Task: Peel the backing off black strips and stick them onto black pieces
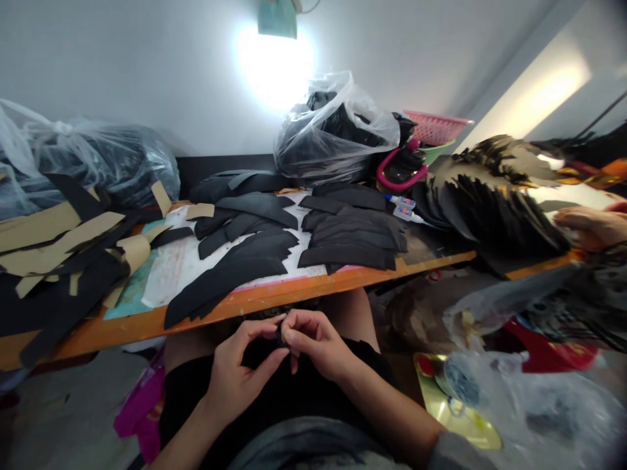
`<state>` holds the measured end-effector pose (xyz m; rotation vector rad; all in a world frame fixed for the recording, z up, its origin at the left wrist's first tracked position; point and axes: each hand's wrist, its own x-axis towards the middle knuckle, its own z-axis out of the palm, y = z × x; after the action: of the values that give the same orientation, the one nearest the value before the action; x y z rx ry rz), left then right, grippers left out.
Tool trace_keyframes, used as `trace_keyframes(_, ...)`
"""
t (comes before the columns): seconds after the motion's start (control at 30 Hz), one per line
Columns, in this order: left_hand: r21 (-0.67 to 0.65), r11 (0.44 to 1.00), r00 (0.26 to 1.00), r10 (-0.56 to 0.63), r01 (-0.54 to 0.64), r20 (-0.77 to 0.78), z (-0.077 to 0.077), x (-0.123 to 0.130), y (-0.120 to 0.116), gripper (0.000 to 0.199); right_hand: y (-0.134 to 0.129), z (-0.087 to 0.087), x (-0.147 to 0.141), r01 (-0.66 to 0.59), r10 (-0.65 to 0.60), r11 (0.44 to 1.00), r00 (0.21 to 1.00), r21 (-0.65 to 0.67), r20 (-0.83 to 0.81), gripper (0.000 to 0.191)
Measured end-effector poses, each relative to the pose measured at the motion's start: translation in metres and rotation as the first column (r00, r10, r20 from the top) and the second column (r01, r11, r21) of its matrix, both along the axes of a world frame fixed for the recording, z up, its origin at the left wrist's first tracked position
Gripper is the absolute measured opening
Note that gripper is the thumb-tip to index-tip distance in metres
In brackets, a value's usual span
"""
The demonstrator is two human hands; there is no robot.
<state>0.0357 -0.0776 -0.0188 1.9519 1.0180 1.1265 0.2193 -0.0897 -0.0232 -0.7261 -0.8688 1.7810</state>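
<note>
Watching the head camera feed, I see the left hand [247, 372] and the right hand [316, 346] raised together over the lap, their fingertips pinched closed on a small black cut piece [281, 337], too small for me to tell its material. Just beyond them runs the orange edge of a workbench [235, 307], which carries rows of black feather-shaped cutouts [347, 245] laid on white paper, with tan card strips [73, 238] heaped among black strips at the left. Two small glue tubes [404, 209] lie beside the cutouts. Clear plastic bags [333, 134] of black material sit behind them, next to a pink basket [435, 127]. At the right edge, a co-worker's hand [592, 228] lies near a spread of fringed black-and-gold feather pieces [494, 209].
</note>
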Motion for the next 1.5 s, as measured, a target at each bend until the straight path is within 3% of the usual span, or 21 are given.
trace_keyframes(0.27,-0.161,0.987,0.997,0.005,0.007,0.071,-0.001,-0.007,0.005,0.017,0.000,0.009,0.008,-0.059,0.055,0.998,0.989,0.018,0.136,0.039)
trace_keyframes(0.43,-0.340,0.934,0.982,0.154,-0.110,0.106,-0.004,-0.009,0.007,0.028,0.002,0.014,0.002,0.053,-0.078,0.993,0.962,0.102,0.261,0.030)
trace_keyframes(0.63,-0.487,0.869,0.939,0.232,-0.083,0.254,-0.018,-0.006,0.004,0.024,0.004,0.005,-0.003,0.147,-0.175,0.982,0.944,0.120,0.281,0.026)
trace_keyframes(0.73,-0.484,0.868,0.935,0.260,-0.117,0.240,-0.014,-0.005,-0.001,0.021,0.003,0.003,0.000,0.207,-0.285,0.953,0.861,0.223,0.420,0.025)
trace_keyframes(0.8,-0.434,0.884,0.938,0.284,-0.175,0.200,-0.007,-0.004,-0.006,0.020,0.003,0.004,0.003,0.145,-0.281,0.948,0.799,0.283,0.531,0.023)
trace_keyframes(0.9,-0.339,0.881,0.881,0.416,-0.330,0.223,0.008,-0.002,-0.011,0.019,0.008,0.006,0.009,-0.120,-0.087,0.956,0.759,0.269,0.645,0.023)
trace_keyframes(1.0,-0.293,0.785,0.672,0.619,-0.545,0.407,0.019,-0.006,-0.006,0.023,0.018,0.009,0.016,-0.299,-0.031,0.897,0.690,0.324,0.723,0.033)
trace_keyframes(1.1,-0.310,0.678,0.493,0.713,-0.666,0.499,0.018,-0.022,0.009,0.028,0.034,0.016,0.024,-0.338,-0.047,0.858,0.700,0.388,0.713,0.016)
trace_keyframes(1.17,-0.325,0.635,0.470,0.754,-0.701,0.458,0.012,-0.036,0.017,0.029,0.048,0.026,0.029,-0.315,-0.105,0.844,0.696,0.434,0.710,0.016)
trace_keyframes(1.23,-0.296,0.593,0.472,0.791,-0.749,0.390,0.007,-0.046,0.018,0.028,0.061,0.038,0.030,-0.282,-0.224,0.820,0.643,0.498,0.733,0.021)
trace_keyframes(1.33,-0.113,0.493,0.426,0.828,-0.863,0.366,0.012,-0.049,0.010,0.025,0.075,0.053,0.022,-0.264,-0.365,0.772,0.560,0.578,0.744,0.024)
trace_keyframes(1.43,0.022,0.367,0.333,0.814,-0.930,0.476,0.027,-0.045,0.008,0.022,0.084,0.055,0.006,-0.263,-0.372,0.747,0.597,0.611,0.711,0.025)
trace_keyframes(1.5,0.021,0.334,0.301,0.817,-0.942,0.492,0.035,-0.045,0.013,0.022,0.090,0.049,-0.002,-0.219,-0.368,0.760,0.631,0.612,0.683,0.023)
